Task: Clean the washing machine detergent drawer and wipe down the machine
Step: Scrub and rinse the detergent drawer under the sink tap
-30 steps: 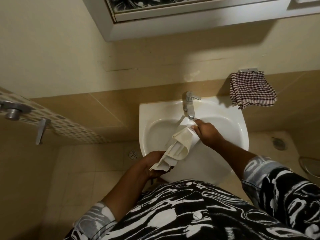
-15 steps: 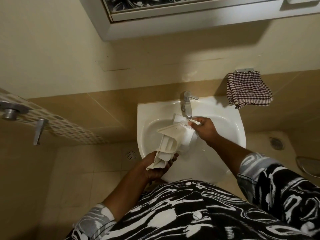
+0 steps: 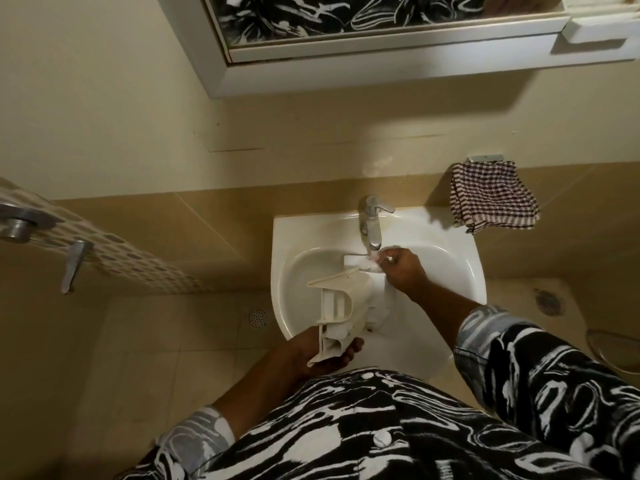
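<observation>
The detergent drawer (image 3: 341, 303) is off-white plastic with open compartments, held tilted over the sink (image 3: 464, 258) near the frame centre. The left hand (image 3: 325, 355) grips its near end, and the right hand (image 3: 403, 270) pinches the far end below the tap (image 3: 372, 223).

White sink (image 3: 446, 237); chrome tap (image 3: 371, 220) @ rear rim.

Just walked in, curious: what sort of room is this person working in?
Most likely a small bathroom: a white basin with a chrome tap, a mirror above it, and a checked cloth hanging beside.
</observation>
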